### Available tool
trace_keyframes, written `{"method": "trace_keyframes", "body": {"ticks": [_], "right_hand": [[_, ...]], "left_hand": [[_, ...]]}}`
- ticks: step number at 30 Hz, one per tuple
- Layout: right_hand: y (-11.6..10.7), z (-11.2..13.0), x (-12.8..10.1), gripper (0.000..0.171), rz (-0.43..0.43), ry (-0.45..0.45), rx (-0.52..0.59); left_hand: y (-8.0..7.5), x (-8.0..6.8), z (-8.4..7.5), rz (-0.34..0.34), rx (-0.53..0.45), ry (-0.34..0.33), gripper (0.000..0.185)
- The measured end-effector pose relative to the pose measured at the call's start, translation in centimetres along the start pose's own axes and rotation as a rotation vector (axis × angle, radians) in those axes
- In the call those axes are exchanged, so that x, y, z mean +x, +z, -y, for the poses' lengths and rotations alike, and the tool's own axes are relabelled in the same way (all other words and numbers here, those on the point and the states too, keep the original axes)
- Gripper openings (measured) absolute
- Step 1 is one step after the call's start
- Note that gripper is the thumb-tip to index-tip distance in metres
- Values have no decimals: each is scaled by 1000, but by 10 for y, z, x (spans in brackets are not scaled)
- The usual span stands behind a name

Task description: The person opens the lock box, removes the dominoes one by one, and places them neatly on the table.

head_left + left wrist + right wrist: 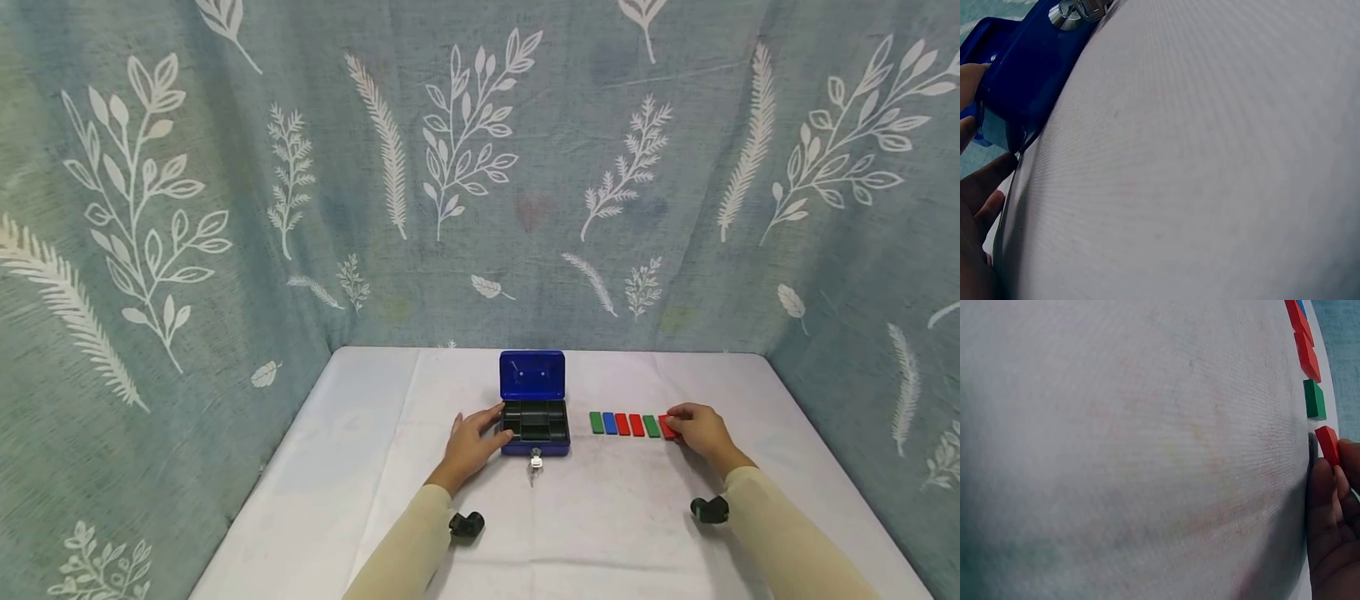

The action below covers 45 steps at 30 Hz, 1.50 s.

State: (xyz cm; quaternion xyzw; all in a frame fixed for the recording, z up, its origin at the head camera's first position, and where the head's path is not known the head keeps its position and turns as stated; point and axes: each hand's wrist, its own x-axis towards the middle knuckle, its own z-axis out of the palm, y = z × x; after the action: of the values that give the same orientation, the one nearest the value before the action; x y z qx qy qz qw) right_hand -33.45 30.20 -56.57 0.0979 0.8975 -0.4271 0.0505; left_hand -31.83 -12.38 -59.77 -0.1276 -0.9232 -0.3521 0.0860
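Observation:
A blue cash box (534, 432) stands open at the table's middle, lid (532, 375) upright, with a black tray inside and a key (535, 461) in its front lock. My left hand (487, 427) rests against the box's left side, thumb at the rim; the left wrist view shows the box (1022, 75) and my fingers (982, 200) beside it. Right of the box lies a row of flat blocks: green (596, 422), blue (610, 423), two red, green (651, 426), red (667, 427). My right hand (677, 422) pinches the end red block (1327, 445) on the cloth.
A white cloth covers the table (600, 533). Leaf-patterned teal curtains (225, 208) close in the back and both sides. Black wrist camera mounts (467, 524) show under both forearms. Open cloth lies in front of the box and blocks.

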Motion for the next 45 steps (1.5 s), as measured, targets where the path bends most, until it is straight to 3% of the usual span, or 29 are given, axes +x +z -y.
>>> {"method": "trace_keyframes", "body": {"ticks": [17, 24, 45], "right_hand": [[0, 11, 4, 26, 1, 13, -153], [-1, 14, 4, 27, 5, -30, -195], [2, 13, 1, 33, -4, 4, -213]], "left_hand": [[-4, 0, -2, -4, -20, 4, 61], [-4, -1, -2, -4, -20, 11, 62], [-2, -2, -1, 6, -14, 3, 63]]}}
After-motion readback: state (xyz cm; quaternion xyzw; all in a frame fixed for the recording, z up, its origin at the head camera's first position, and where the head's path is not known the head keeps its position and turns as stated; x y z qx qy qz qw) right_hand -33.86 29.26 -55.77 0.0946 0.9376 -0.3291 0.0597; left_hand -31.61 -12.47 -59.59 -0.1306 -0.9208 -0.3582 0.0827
